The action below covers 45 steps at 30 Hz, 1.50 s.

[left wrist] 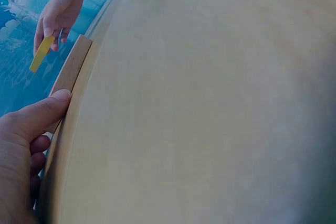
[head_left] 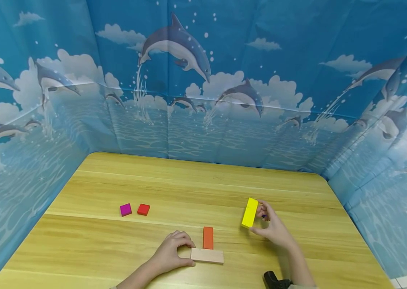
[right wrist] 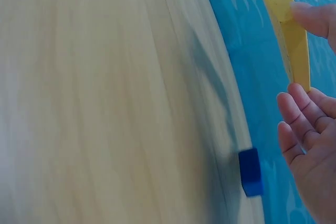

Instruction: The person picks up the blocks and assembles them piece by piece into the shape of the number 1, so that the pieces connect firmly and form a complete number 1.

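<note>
My left hand (head_left: 171,253) holds the left end of a plain wooden block (head_left: 207,255) between thumb and fingers. Behind that block an orange block (head_left: 208,237) stands with its near end against it. At the right, my right hand (head_left: 273,226) pinches a yellow block (head_left: 249,212) by its two ends. In the right wrist view, the yellow block (right wrist: 291,35) hangs above the table, thumb at one end and fingertips at the other. A blue block (right wrist: 250,172) sits on the table near the right hand, mostly hidden by the fingers in the head view.
A purple block (head_left: 125,209) and a red block (head_left: 143,209) lie at the left of the wooden table (head_left: 174,180). A black object (head_left: 275,281) is by the right forearm. A dolphin-print curtain (head_left: 196,132) surrounds the table's back and sides.
</note>
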{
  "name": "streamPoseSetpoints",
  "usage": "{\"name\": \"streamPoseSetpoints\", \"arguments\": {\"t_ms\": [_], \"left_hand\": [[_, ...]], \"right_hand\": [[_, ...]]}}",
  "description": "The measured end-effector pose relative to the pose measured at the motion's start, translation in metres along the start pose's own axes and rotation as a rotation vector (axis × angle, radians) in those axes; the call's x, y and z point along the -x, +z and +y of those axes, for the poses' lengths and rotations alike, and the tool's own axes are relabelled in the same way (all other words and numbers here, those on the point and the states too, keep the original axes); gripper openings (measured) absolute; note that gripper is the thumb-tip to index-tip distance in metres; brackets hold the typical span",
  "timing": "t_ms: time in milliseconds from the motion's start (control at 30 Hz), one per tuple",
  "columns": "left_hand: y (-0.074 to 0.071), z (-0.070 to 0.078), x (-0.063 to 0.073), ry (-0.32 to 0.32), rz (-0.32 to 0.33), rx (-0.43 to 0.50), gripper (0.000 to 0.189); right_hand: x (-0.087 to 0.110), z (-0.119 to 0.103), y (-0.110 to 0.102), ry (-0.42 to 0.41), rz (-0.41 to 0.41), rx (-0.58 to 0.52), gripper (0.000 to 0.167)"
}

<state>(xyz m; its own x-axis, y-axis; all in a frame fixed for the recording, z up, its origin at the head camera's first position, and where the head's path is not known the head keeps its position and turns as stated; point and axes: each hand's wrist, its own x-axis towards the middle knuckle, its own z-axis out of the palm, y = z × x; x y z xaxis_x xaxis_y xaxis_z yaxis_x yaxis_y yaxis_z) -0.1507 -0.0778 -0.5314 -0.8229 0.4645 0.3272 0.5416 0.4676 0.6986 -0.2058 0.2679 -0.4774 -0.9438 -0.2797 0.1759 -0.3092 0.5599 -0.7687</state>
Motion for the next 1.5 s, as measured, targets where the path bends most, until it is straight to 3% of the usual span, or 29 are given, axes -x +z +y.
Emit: {"name": "streamPoseSetpoints", "arguments": {"t_ms": [500, 733, 867, 967, 1200, 1500], "left_hand": [[0.000, 0.000, 0.000, 0.016, 0.010, -0.015, 0.033], [-0.001, 0.002, 0.000, 0.008, 0.002, -0.013, 0.033], [-0.001, 0.002, 0.000, 0.002, -0.003, -0.015, 0.033], [-0.001, 0.002, 0.000, -0.001, -0.004, -0.019, 0.033], [-0.002, 0.003, -0.001, -0.012, -0.010, -0.013, 0.033], [-0.003, 0.004, -0.001, -0.021, -0.018, -0.007, 0.032]], "right_hand": [[-0.027, -0.009, 0.031, 0.003, -0.074, -0.031, 0.088], [-0.034, -0.039, 0.036, 0.005, -0.113, -0.099, 0.086], [-0.039, -0.045, 0.039, 0.016, -0.146, -0.114, 0.085], [-0.045, -0.042, 0.043, 0.005, -0.168, -0.123, 0.085], [-0.061, -0.013, 0.060, -0.028, -0.213, -0.109, 0.088], [-0.072, -0.012, 0.072, -0.063, -0.301, -0.139, 0.087]]}}
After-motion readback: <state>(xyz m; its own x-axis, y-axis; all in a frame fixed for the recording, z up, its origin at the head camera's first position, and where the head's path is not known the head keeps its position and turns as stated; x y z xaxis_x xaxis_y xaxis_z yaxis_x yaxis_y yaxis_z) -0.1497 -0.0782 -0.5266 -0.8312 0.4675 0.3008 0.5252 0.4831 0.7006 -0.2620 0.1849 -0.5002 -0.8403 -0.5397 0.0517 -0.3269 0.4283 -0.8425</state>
